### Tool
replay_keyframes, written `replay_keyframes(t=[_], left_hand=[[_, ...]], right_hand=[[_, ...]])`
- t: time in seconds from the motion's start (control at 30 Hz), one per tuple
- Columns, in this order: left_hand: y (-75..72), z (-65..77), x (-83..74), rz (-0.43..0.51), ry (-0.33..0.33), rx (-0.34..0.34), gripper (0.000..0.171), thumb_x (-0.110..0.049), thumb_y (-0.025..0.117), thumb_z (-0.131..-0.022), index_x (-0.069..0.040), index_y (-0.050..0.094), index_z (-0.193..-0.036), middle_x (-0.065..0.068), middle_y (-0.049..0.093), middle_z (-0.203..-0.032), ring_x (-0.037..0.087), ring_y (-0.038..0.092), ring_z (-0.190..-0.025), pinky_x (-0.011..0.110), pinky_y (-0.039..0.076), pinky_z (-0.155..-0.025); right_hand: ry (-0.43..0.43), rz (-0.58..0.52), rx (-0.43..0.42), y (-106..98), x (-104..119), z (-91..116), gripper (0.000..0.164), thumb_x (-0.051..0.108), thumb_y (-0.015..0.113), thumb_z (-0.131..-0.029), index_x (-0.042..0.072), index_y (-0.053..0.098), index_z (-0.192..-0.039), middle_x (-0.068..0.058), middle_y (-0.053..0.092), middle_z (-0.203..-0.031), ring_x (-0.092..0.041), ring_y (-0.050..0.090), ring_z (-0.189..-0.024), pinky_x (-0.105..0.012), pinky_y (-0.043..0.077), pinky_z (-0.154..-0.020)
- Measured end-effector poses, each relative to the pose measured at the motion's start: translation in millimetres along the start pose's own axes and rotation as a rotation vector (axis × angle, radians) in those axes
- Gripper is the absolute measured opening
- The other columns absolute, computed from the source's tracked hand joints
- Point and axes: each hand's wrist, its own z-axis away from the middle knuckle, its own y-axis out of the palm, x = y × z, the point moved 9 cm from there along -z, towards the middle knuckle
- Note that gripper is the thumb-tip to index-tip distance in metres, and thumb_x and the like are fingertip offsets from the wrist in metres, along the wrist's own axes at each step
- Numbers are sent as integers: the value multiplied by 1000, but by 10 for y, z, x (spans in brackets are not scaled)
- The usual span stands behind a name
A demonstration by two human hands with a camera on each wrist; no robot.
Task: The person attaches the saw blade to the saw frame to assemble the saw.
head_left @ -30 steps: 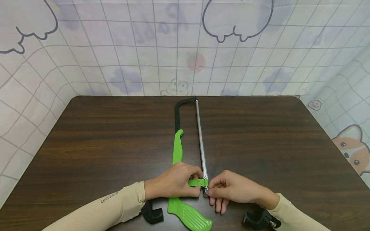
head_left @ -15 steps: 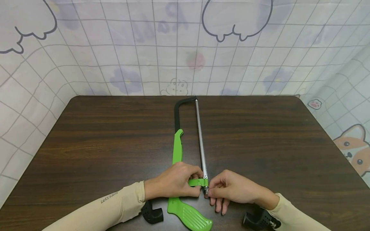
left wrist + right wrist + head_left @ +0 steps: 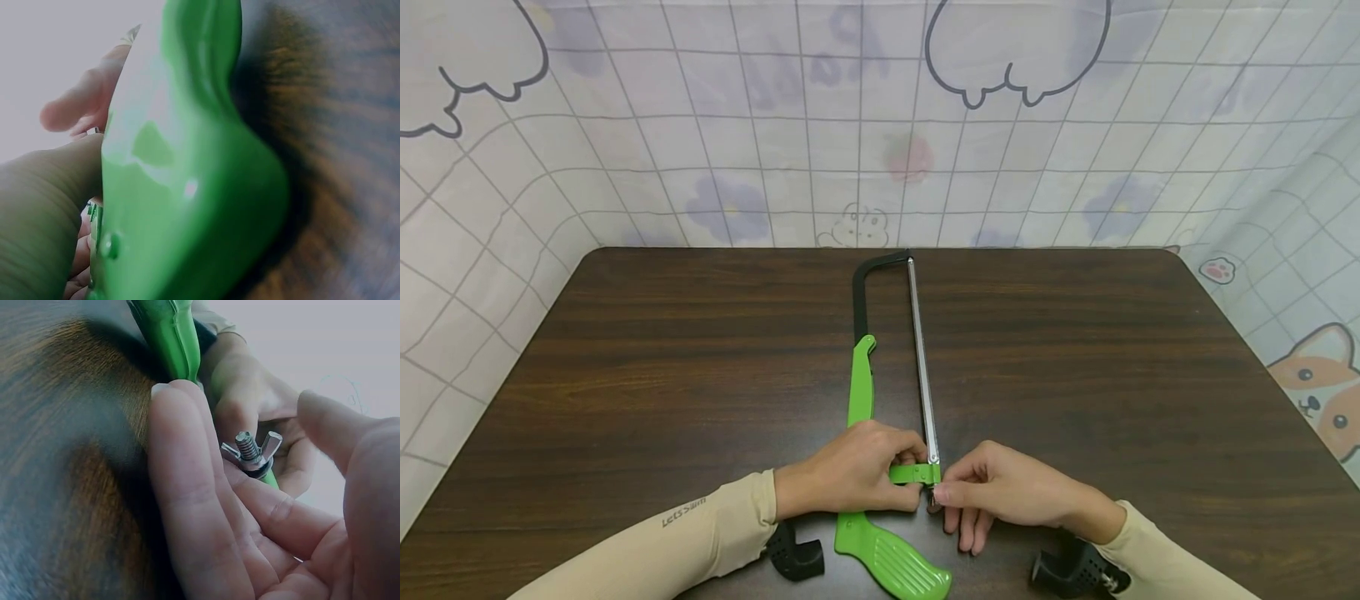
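A hacksaw [image 3: 861,383] lies on the table, its green handle towards me and its black front frame at the far edge. Its silver blade bar [image 3: 922,367] runs along the right side. My left hand [image 3: 850,471] grips the green frame close to the lower bracket [image 3: 913,474]. My right hand [image 3: 1018,490] is at the wing nut [image 3: 270,447] on the threaded bolt [image 3: 247,444] below that bracket. In the right wrist view the index finger lies against the nut's underside. The thumb [image 3: 319,412] hovers apart above it, and the other fingers extend along the table.
The dark wooden table [image 3: 1075,358] reaches back to a patterned cloth [image 3: 820,125] with grid lines. Black mounts, a left mount [image 3: 796,554] and a right mount [image 3: 1067,571], sit under the wrists near the front.
My right thumb has shifted slightly left, over the wing nut, covering more of it in the head view. The left hand and the hacksaw have stayed in place.
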Motion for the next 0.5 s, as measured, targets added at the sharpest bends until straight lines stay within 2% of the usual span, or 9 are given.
replay_keyframes(t=[0.23,0.5], left_hand=[[-6,-4,5,-15,-10,4,22,-19,75,-82,-12,73,-103,-8,62,-75,-6,41,-62,8,37,-61],[-2,-4,8,-22,-9,2,22,-22,76,-83,-13,73,-102,-8,63,-76,-6,43,-63,8,38,-62]], right_hand=[[4,2,-8,-5,-3,0,39,26,61,-104,-10,73,-95,-33,71,-85,-8,73,-67,-31,62,-62],[-10,-18,13,-1,-6,-4,38,23,60,-104,-12,71,-96,-35,70,-87,-7,73,-68,-29,62,-63]])
